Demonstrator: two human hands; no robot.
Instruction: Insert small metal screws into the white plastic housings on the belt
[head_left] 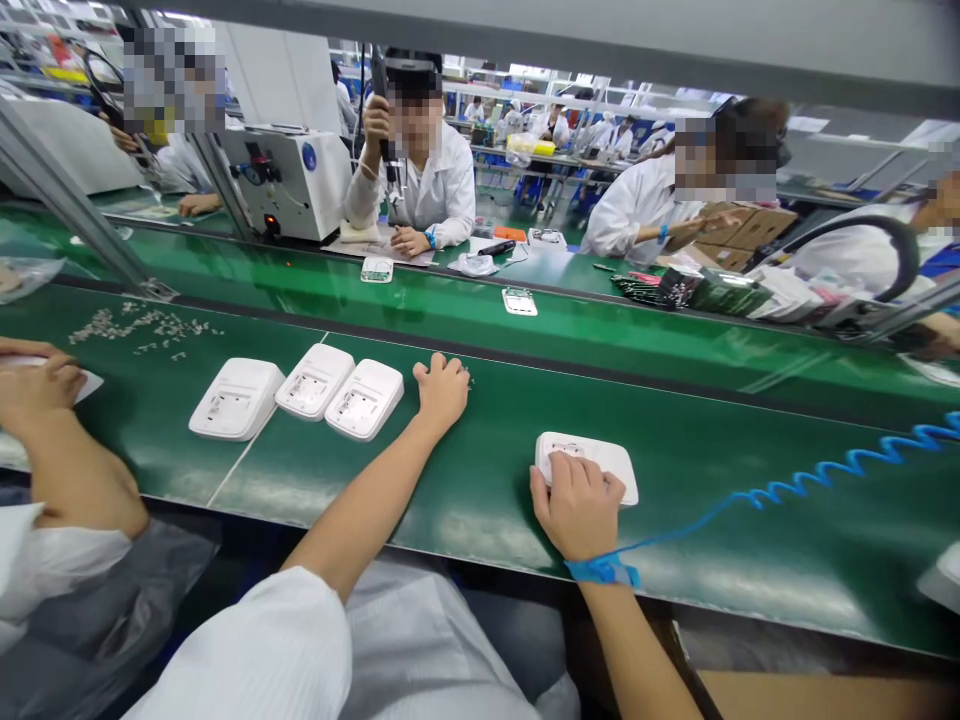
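My left hand point(444, 392) rests on the green table with its fingers curled down over some tiny pieces point(470, 382) at its right edge; what its fingertips hold is too small to make out. Under my right hand point(581, 500) lies a white plastic housing point(616, 466), its near left part covered by my fingers, which are spread over it. A blue strap circles my right wrist. Left of my left hand lie three similar white housings point(365, 399), point(315, 381), point(235, 399), recessed faces up.
Many small pieces point(161, 325) are scattered at the far left, near a co-worker's hand point(37, 385). Two circuit parts point(520, 301), point(376, 269) lie on the green strip beyond the dark rail. A coiled blue cord point(847, 465) stretches to the right. People sit opposite.
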